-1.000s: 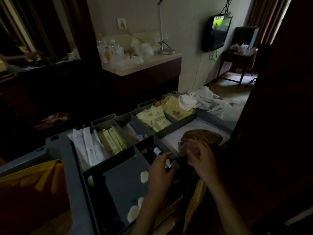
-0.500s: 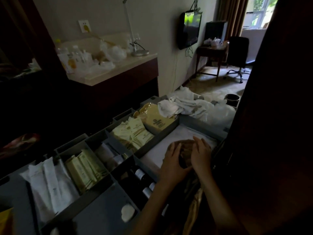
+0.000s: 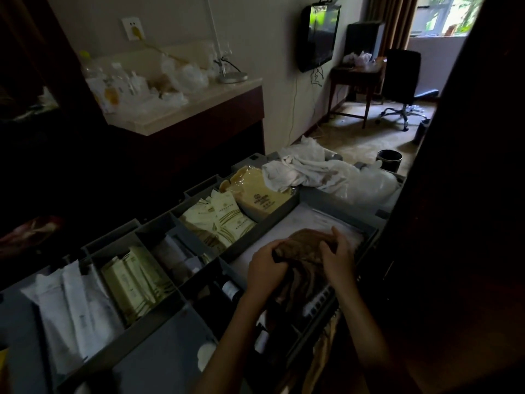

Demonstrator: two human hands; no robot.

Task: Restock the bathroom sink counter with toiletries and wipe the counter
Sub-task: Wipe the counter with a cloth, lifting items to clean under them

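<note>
Head view: left hand (image 3: 265,268) has left the small bottles (image 3: 230,290) and joined the right hand (image 3: 338,260) on the brown cloth (image 3: 306,243). Fingers of both curl into it, gripping. The cloth sits in the right-hand compartment of the grey cart tray (image 3: 284,207) and seems to trail toward the near edge. Looks like the wipe rag gets picked first. Toiletry packets (image 3: 224,220) lie untouched one compartment over; the sink isn't in view. Dark panel (image 3: 454,223) is close on the right and tray walls hem in the cloth. Free room is up and back.
</note>
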